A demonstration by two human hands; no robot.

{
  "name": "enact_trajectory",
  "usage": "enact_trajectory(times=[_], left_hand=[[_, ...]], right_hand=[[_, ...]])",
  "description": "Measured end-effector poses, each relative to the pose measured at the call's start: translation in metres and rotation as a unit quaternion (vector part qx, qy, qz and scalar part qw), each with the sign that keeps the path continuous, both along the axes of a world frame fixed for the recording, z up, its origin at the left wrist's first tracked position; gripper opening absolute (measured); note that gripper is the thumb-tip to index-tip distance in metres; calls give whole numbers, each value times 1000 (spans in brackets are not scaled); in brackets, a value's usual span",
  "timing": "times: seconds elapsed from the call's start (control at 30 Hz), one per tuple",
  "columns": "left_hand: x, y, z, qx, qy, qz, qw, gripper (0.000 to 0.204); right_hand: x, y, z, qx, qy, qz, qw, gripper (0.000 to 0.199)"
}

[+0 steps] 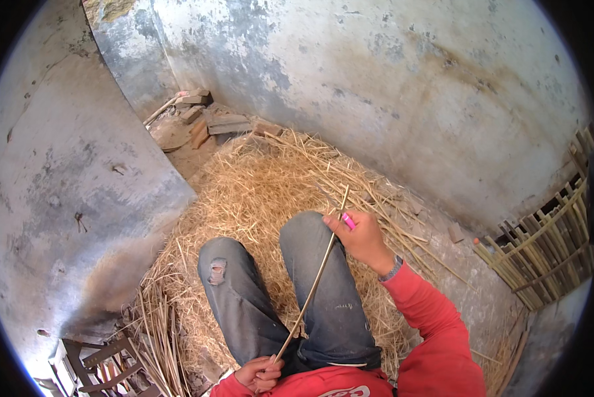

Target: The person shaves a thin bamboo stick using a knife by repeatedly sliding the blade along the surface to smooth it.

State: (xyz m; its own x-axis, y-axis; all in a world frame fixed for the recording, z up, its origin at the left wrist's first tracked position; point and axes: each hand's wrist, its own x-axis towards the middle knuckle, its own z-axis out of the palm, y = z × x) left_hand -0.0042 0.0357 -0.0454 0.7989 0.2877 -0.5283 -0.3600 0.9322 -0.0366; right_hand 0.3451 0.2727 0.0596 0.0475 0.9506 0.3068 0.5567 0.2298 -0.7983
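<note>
Across the worn grey denim trousers (326,298) slants a long, thin tan stick (320,272). Near the trousers' waist, the left hand (260,374) grips its lower end; beside their right knee, the right hand (362,239) curls around its upper part and a small bright-pink object (348,221). Beyond the trousers I see heaped golden strands (257,178).

Stick (320,271): pale yellow-tan. Handle (348,221): bright pink. Sleeve (421,298): solid red. Wristband (391,268): grey. Trousers (330,284): faded blue-grey, whitish marks. Floor (489,311): dusty grey-brown. Straw (257,175), floor's middle: golden. Walls (376,86): off-white, mottled blue-grey, brown stains. Slatted frame (548,258), floor's right edge: yellowish tan. Bricks (199,133), floor's far corner: orange-brown, grey.
</note>
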Motion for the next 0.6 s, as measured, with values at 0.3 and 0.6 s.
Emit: enact_trajectory(times=[0.3, 0.6], left_hand=[[36, 30, 4, -25, -201, 37, 979, 33], [98, 115, 44, 28, -161, 68, 984, 36]], right_hand=[[-5, -25, -5, 26, -49, 26, 998, 60], [-16, -70, -7, 9, -192, 104, 976, 58]])
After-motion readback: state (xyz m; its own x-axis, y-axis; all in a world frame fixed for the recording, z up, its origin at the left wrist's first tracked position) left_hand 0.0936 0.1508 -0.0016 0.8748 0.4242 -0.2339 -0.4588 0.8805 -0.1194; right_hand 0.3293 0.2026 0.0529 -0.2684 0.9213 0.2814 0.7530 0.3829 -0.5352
